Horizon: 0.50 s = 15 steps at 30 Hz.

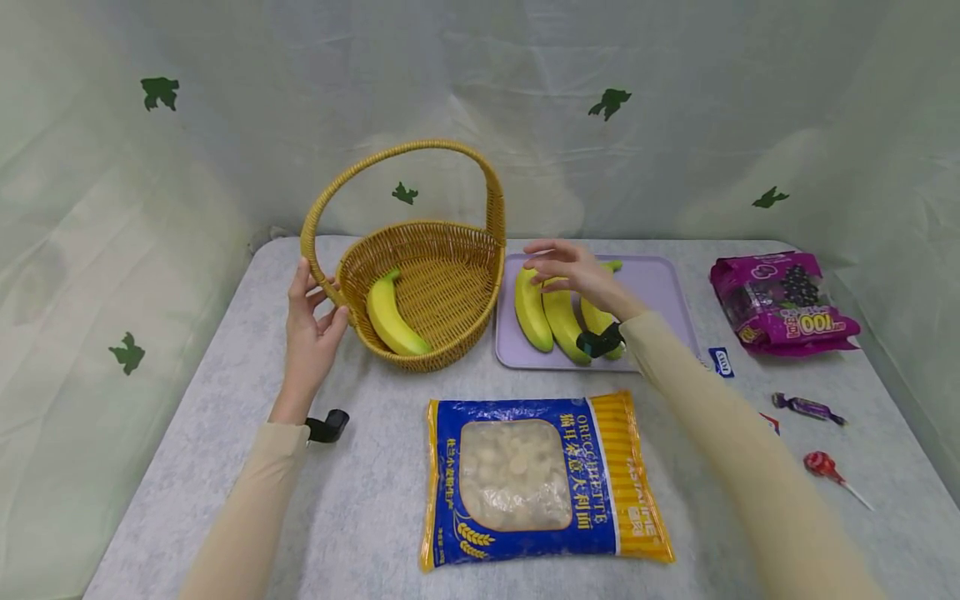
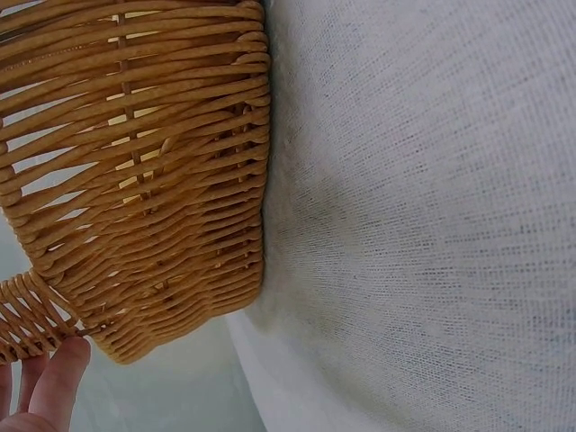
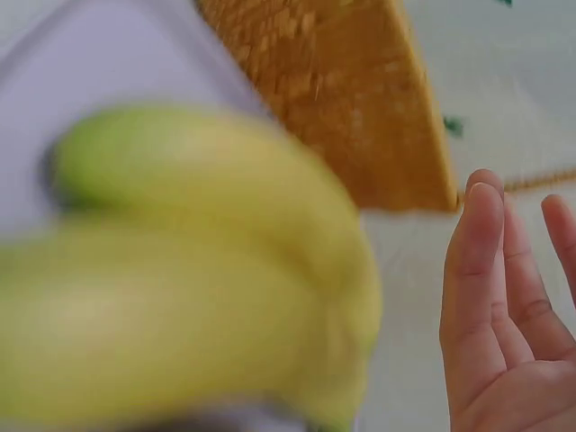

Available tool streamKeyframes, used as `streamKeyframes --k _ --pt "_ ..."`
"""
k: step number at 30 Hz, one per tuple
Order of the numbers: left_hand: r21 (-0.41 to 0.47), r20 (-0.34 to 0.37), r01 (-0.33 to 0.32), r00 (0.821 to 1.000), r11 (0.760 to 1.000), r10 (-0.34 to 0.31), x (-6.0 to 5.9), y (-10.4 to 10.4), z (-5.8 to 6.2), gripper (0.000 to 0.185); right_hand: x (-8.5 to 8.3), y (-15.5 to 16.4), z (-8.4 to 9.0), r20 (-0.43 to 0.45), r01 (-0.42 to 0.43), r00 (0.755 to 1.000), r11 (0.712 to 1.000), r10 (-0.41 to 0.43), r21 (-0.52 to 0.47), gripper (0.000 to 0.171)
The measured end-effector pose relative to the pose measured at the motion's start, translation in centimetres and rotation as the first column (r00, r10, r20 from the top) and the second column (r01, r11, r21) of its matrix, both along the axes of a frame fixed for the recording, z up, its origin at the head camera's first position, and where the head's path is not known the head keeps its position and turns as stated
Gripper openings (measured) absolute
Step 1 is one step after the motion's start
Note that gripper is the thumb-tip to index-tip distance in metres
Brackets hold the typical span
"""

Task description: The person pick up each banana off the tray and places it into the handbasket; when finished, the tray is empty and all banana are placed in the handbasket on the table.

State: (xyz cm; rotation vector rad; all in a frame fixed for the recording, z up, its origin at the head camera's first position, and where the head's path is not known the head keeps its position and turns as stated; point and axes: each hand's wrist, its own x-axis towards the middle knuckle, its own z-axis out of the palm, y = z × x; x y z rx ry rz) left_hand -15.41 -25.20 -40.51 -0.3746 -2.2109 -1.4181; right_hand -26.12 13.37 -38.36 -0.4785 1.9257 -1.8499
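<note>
A wicker basket [image 1: 450, 287] with a tall arched handle stands at the back left, one banana [image 1: 390, 317] lying inside it. My left hand [image 1: 311, 333] holds the handle low on its left side, thumb on the near side; the left wrist view shows its fingertips at the woven handle base [image 2: 27, 315]. On a lilac tray [image 1: 663, 321] lie three bananas [image 1: 532, 312] side by side. My right hand [image 1: 573, 271] is over their upper ends, fingers loosely extended and holding nothing. Bananas [image 3: 198, 270] fill much of the right wrist view, blurred, with the right fingers apart from them.
A blue and yellow pasta bag [image 1: 517, 475] lies at the front centre. Toward the right are a purple candy bag [image 1: 780, 304], a purple wrapped candy [image 1: 810, 408], a small blue packet [image 1: 721, 362] and a red lollipop [image 1: 821, 465]. A pale curtain [image 1: 525, 100] hangs behind the table.
</note>
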Motion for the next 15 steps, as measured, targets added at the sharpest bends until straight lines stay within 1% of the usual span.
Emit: streamKeyframes --k 3,7,12,15 --pt "0.008 -0.002 0.008 1.0 1.0 -0.008 0.0 0.0 -0.1 0.074 -0.1 2.5 -0.8 -0.017 0.041 0.999 0.999 -0.041 0.01 0.038" --pt "-0.001 0.003 0.003 1.0 1.0 -0.003 0.0 0.0 -0.1 0.074 0.2 5.4 -1.4 -0.028 0.104 0.994 0.993 -0.102 0.055 0.039" --pt "0.001 0.005 0.004 1.0 1.0 -0.004 0.0 0.1 -0.1 0.075 0.9 8.2 -1.8 -0.015 0.197 0.98 0.971 -0.197 0.138 0.04" --pt "0.002 0.014 -0.001 1.0 1.0 0.001 0.0 0.1 -0.1 0.075 1.2 9.6 -2.1 0.001 0.221 0.974 0.961 -0.225 0.168 0.042"
